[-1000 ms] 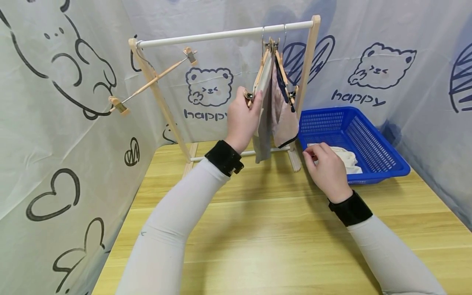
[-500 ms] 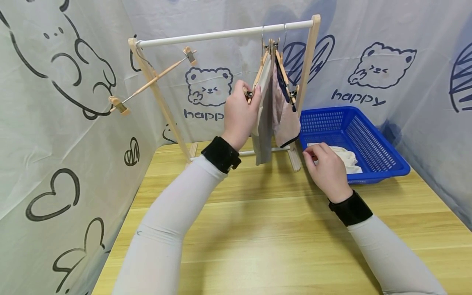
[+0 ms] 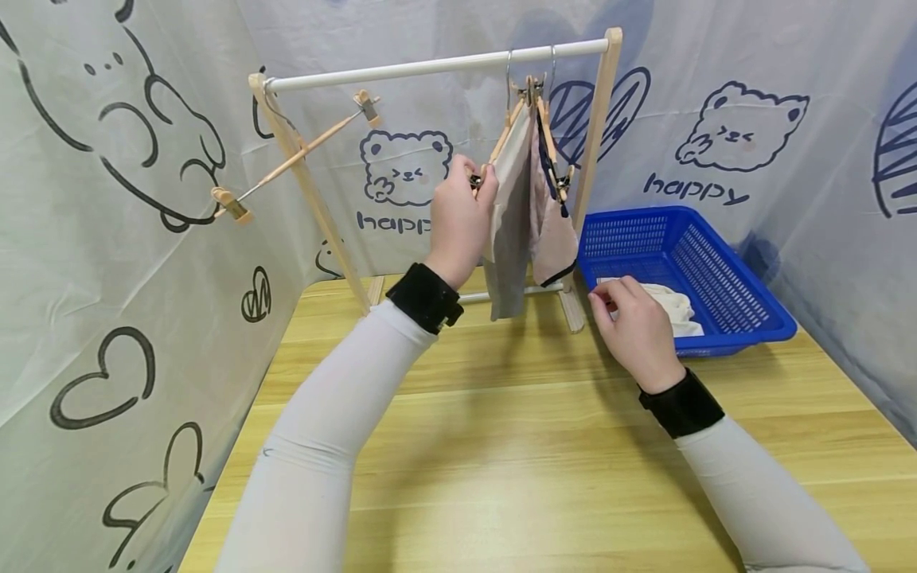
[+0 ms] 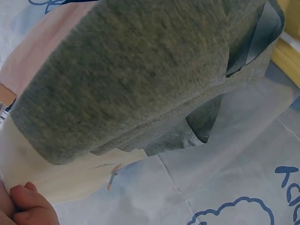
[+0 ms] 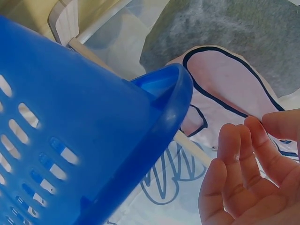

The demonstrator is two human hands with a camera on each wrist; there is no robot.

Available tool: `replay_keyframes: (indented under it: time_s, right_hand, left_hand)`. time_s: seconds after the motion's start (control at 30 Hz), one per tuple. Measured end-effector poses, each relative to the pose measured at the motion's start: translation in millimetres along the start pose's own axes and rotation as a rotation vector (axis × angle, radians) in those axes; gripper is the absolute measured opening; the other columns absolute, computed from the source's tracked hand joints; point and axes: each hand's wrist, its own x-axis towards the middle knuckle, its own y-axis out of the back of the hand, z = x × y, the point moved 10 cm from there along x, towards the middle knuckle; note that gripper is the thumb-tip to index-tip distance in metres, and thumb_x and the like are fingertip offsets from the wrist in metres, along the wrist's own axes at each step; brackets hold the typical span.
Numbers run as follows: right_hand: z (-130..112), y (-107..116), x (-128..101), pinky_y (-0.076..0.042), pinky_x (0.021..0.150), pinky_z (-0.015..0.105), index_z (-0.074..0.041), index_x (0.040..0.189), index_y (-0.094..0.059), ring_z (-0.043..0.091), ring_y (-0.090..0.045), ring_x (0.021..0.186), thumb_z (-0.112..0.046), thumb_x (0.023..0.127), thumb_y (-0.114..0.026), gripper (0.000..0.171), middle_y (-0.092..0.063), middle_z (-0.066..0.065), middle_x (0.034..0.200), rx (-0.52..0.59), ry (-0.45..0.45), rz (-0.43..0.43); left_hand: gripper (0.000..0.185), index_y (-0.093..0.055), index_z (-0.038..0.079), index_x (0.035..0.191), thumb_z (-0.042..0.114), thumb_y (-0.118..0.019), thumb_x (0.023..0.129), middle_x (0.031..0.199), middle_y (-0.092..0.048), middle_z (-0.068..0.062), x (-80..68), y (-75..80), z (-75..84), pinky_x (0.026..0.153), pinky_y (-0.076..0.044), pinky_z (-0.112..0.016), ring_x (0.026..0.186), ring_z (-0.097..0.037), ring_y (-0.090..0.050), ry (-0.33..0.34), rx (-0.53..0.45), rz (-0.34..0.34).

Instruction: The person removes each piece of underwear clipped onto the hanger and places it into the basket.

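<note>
My left hand (image 3: 458,227) grips the clip (image 3: 476,181) at the near end of a wooden clip hanger. From that hanger hangs a grey garment (image 3: 510,263) with a cream top band; the left wrist view shows it close up, beside my fingertips (image 4: 35,204). Just right of it, a pink garment (image 3: 553,251) with dark trim is clipped to a second hanger. My right hand (image 3: 637,334) hovers by the basket's near left corner, fingers loosely bent, holding nothing. In the right wrist view its fingers (image 5: 232,154) are apart from the basket wall.
The blue basket (image 3: 777,326) holds a cream cloth (image 3: 673,306). Over the wooden table (image 3: 501,446) stands a rack with a white rail (image 3: 430,66). A bare clip hanger (image 3: 290,163) hangs at its left end. Printed cloth walls (image 3: 745,48) enclose the table.
My left hand has moved slightly left, bringing the near clip and the grey garment's edge with it. The pink garment swings slightly. My right hand stays in place.
</note>
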Motion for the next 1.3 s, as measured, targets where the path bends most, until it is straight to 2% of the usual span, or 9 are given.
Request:
replay_keyframes:
  time_s: [0.37, 0.8, 1.3]
  right_hand:
    - [1, 0, 0, -0.056, 0.07, 0.048, 0.002, 0.1, -0.069, 0.032, -0.067, 0.082, -0.009, 0.098, -0.07, 0.011, -0.064, 0.017, 0.091, -0.004, -0.002, 0.001]
    - [3, 0, -1, -0.055, 0.07, 0.047, 0.002, 0.1, -0.069, 0.03, -0.066, 0.082, -0.008, 0.098, -0.069, 0.01, -0.064, 0.017, 0.091, -0.002, -0.002, 0.003]
    - [5, 0, -1, -0.056, 0.07, 0.048, 0.002, 0.1, -0.069, 0.032, -0.067, 0.082, -0.009, 0.098, -0.069, 0.011, -0.064, 0.017, 0.09, -0.008, -0.017, -0.007]
  left_hand:
    - [0.025, -0.052, 0.003, 0.105, 0.027, -0.049, 0.11, 0.067, -0.049, -0.003, 2.4, 8.8, 0.6, 0.05, -0.038, -0.024, 0.055, -0.015, -0.049, -0.036, 0.009, 0.03]
    - [0.027, -0.052, 0.004, 0.104, 0.03, -0.049, 0.109, 0.073, -0.054, -0.003, 4.3, 20.8, -1.9, 0.051, -0.042, -0.024, 0.06, -0.015, -0.054, 0.007, -0.002, 0.051]
    - [0.022, -0.05, 0.007, 0.101, 0.028, -0.05, 0.109, 0.071, -0.05, -0.003, 0.2, 32.0, -0.9, 0.05, -0.039, -0.025, 0.059, -0.015, -0.049, 0.006, -0.038, 0.081]
